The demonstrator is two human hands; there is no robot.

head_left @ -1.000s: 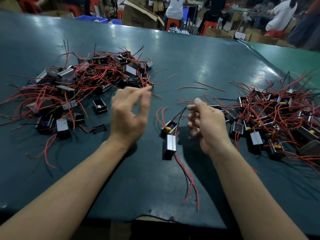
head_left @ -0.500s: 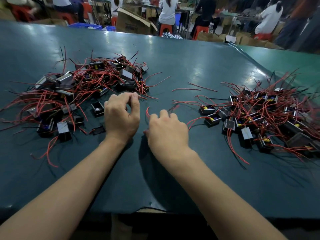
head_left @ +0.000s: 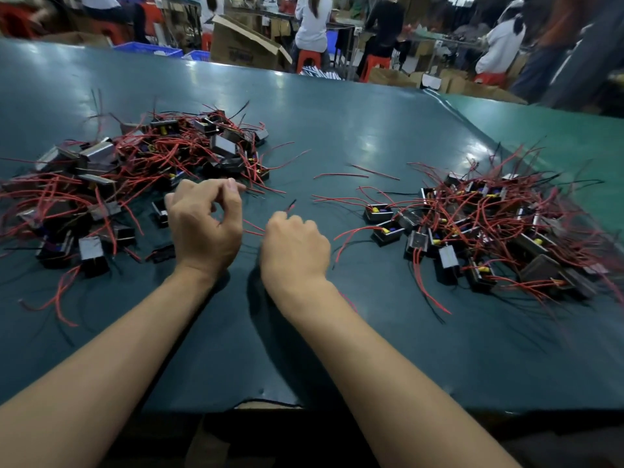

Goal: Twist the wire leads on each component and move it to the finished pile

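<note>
Right grip: right hand (head_left: 295,243) is curled into a fist, knuckles up, with red and black wire leads (head_left: 291,207) sticking out past the forefinger; the fingers close round them, and whatever component hangs on these leads is hidden under the hand.
Left grip: left hand (head_left: 206,221) has thumb and forefinger tips pressed together just above the worktop; whether a lead lies between them cannot be told.
Hands: side by side, near each other but apart, at the middle of the near half of the worktop.
Between the hands: short red lead ends (head_left: 252,228) show in the gap.
Left pile (head_left: 111,184): black box-shaped components tangled in red leads, just beyond and beside the left hand.
Right pile (head_left: 489,228): similar components with yellow and blue parts showing, red and black leads spread out, well apart from the right hand.
Loose wires (head_left: 341,175): two red pieces lie alone between the piles.
Worktop (head_left: 337,130): dark teal, glossy sheet.
Background: people seated on red stools (head_left: 309,59) among cardboard boxes (head_left: 243,45).
</note>
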